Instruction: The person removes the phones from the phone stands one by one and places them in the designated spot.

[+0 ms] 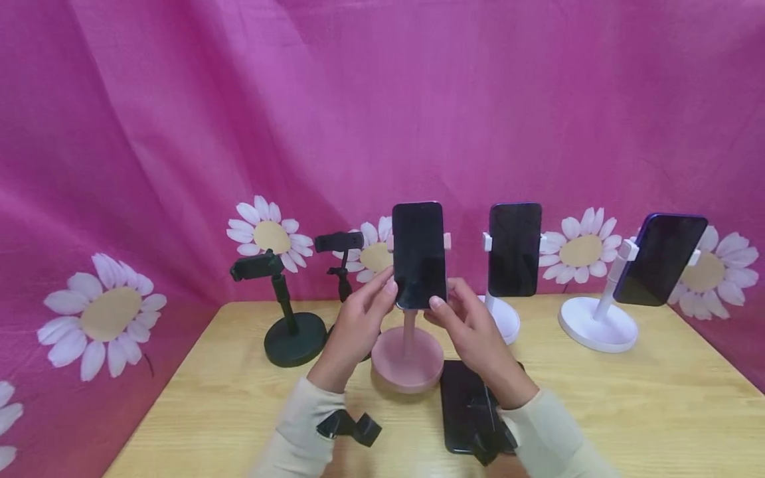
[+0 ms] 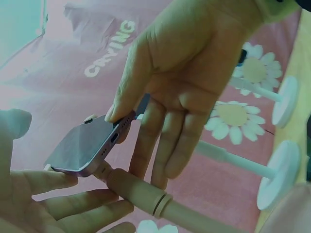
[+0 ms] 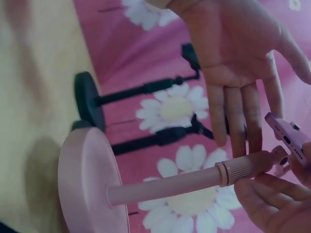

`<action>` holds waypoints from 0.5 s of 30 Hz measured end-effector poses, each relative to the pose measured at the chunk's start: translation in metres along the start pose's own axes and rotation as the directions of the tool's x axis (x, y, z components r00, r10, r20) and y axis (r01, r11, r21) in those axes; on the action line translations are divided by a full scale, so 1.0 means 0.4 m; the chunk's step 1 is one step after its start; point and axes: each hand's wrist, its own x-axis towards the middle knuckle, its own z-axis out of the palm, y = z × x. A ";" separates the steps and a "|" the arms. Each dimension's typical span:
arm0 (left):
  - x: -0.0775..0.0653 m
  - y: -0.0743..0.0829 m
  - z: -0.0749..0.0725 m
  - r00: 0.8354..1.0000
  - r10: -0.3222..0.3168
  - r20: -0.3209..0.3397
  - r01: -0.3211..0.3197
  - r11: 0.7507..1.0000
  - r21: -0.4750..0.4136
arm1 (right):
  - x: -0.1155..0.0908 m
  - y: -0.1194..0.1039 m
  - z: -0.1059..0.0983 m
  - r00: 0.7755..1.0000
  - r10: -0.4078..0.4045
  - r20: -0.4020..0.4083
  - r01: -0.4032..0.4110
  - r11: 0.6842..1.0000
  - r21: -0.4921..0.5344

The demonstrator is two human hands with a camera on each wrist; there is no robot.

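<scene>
A black-screened smartphone (image 1: 420, 255) sits upright in the clamp of a pink phone stand (image 1: 408, 365). My right hand (image 1: 481, 338) pinches its lower right corner, thumb on the screen and index finger behind. At the lower left edge is my left hand (image 1: 352, 328), its fingers straight and the thumb held off the screen in the right wrist view. Its index finger touches or nearly touches the phone's edge. The ribbed collar (image 3: 250, 167) of the stand lies just below, near the other fingers of both hands. The back of the clamp is mostly hidden.
Two white stands (image 1: 597, 325) on the right hold phones (image 1: 515, 249). Two black stands (image 1: 294, 338) with bare clamps are on the left. A dark tablet-like slab (image 1: 463, 425) lies under my right forearm. Black straps (image 1: 366, 430) hang by the sleeves. A pink flowered cloth (image 1: 382, 99) hangs behind.
</scene>
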 end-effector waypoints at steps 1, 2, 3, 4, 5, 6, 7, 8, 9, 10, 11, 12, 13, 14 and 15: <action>-0.015 -0.002 -0.007 1.000 -0.003 0.013 0.003 1.000 0.006 | -0.012 0.001 0.006 1.000 -0.008 0.013 0.008 1.000 0.012; -0.029 -0.003 -0.013 1.000 -0.004 0.024 0.004 1.000 0.012 | -0.023 0.002 0.011 1.000 -0.012 0.022 0.011 1.000 0.020; -0.042 -0.004 -0.019 0.999 -0.007 0.037 0.007 1.000 0.013 | -0.033 0.003 0.017 0.999 -0.019 0.031 0.018 0.999 0.033; -0.053 -0.004 -0.025 0.999 -0.012 0.048 0.011 1.000 0.017 | -0.042 0.003 0.022 0.999 -0.026 0.039 0.024 0.999 0.048; -0.063 -0.005 -0.030 0.998 -0.012 0.058 0.011 1.000 0.015 | -0.050 0.003 0.027 0.998 -0.032 0.046 0.029 0.998 0.063; -0.074 -0.005 -0.035 0.998 -0.010 0.066 0.009 1.000 0.012 | -0.057 0.003 0.032 0.998 -0.039 0.052 0.035 0.996 0.077; -0.084 -0.006 -0.040 0.997 -0.010 0.074 0.009 1.000 0.009 | -0.065 0.002 0.037 0.997 -0.046 0.059 0.040 0.995 0.091; -0.094 -0.006 -0.044 0.996 0.002 0.085 -0.002 1.000 0.003 | -0.073 0.001 0.042 0.997 -0.048 0.062 0.042 0.994 0.102; -0.104 -0.006 -0.049 0.996 0.007 0.094 -0.006 1.000 -0.005 | -0.081 0.000 0.047 0.996 -0.053 0.064 0.046 0.993 0.109; -0.114 -0.005 -0.052 0.995 0.009 0.098 -0.008 1.000 -0.007 | -0.088 -0.001 0.052 0.996 -0.064 0.067 0.057 0.992 0.110; -0.124 -0.005 -0.055 0.995 0.015 0.101 -0.013 1.000 -0.014 | -0.096 -0.003 0.057 0.995 -0.069 0.067 0.062 0.992 0.106; -0.134 -0.005 -0.057 0.994 0.021 0.103 -0.019 1.000 -0.025 | -0.104 -0.004 0.061 0.995 -0.074 0.067 0.068 0.993 0.098; -0.143 -0.005 -0.059 0.994 0.028 0.103 -0.024 0.999 -0.039 | -0.111 -0.006 0.065 0.995 -0.073 0.065 0.067 0.994 0.088; -0.152 -0.005 -0.060 0.994 0.032 0.102 -0.026 0.998 -0.053 | -0.118 -0.007 0.069 0.996 -0.065 0.059 0.061 0.996 0.070; -0.160 -0.006 -0.061 0.995 0.034 0.098 -0.027 0.998 -0.063 | -0.125 -0.008 0.073 0.996 -0.065 0.057 0.062 0.997 0.053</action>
